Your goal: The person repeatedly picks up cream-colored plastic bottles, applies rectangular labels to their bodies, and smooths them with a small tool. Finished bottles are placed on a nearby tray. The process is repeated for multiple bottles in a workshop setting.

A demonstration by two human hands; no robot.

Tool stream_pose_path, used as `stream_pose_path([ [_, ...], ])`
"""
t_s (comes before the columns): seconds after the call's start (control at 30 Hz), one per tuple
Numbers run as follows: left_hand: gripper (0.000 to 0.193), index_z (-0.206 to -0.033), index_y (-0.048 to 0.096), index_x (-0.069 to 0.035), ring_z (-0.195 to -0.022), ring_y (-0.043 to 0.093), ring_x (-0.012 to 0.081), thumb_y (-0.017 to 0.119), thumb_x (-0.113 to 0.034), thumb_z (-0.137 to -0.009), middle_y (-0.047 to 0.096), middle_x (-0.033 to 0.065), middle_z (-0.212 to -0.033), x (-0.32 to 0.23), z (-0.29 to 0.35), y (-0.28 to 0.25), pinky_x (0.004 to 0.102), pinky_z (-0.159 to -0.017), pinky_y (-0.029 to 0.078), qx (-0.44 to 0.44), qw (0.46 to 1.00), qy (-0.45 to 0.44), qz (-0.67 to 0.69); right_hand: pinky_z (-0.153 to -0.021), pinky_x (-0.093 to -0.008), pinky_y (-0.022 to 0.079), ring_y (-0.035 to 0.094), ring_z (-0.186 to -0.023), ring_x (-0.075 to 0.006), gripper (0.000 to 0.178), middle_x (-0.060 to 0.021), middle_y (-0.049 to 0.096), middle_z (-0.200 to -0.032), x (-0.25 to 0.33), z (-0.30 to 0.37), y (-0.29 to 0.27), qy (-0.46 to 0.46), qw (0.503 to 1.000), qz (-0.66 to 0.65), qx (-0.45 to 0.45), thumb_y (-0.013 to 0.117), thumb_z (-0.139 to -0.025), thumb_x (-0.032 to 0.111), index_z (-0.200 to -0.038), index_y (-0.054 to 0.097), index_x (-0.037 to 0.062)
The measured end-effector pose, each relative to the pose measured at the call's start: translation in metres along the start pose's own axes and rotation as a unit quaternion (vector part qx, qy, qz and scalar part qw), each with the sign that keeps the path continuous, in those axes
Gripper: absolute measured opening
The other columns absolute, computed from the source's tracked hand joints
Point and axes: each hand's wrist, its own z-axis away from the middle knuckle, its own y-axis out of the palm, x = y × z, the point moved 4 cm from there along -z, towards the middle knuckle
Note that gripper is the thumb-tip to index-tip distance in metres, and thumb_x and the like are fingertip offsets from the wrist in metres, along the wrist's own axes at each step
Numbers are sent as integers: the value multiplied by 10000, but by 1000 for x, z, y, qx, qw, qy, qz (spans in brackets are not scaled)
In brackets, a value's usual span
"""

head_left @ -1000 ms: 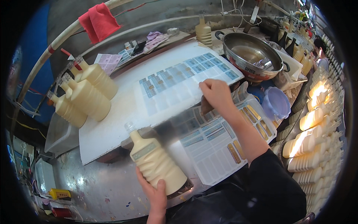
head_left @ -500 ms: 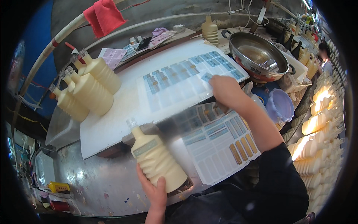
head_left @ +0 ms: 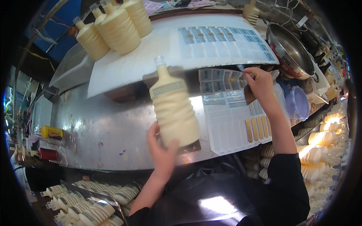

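A dull steel worktable (head_left: pixel 113 128) is spread with a white board (head_left: pixel 151 56) and sheets of small blue-and-silver labels (head_left: pixel 226 39), their print too fine to be made out; a ribbed cream plastic bottle (head_left: pixel 174 109), clear-capped, is gripped at its base by the left hand (head_left: pixel 160 150), above the table edge; the right hand (head_left: pixel 260 83) is pinched on a label at a lower sheet (head_left: pixel 233 113); a steel bowl (head_left: pixel 292 52) is cut off at right, its contents unclear.
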Motion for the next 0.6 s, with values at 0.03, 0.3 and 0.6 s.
stream_pose_path([
  [0.03, 776, -1517, 380, 6, -1294, 498, 298, 718, -88, -825, 471, 191, -1440, 2, 4, -2, 436, -1108, 417, -2, 1000, -10, 13, -689, -275, 559, 724, -779, -134, 137, -59, 773, -932, 15, 8, 6, 69, 991, -107, 38, 677, -910, 69, -1004, 768, 29],
  [0.3, 663, -1471, 439, 15, -1332, 485, 282, 643, -105, -852, 509, 171, -1412, -10, -2, -9, 435, -1148, 366, 30, 993, -17, 110, -585, -307, 543, 688, -705, -166, 359, -89, 707, -1238, 175, 97, 29, -430, 893, -72, 114, 754, -773, 102, -1131, 731, 88],
  [0.6, 639, -1468, 426, -23, -1253, 470, 238, 721, -231, -940, 495, 130, -1331, -15, -13, 4, 383, -1113, 366, 3, 1000, -15, -9, -499, -326, 519, 653, -603, -184, 312, -92, 694, -1186, 175, 111, 36, -443, 894, -40, 59, 742, -841, 152, -1135, 718, 49],
])
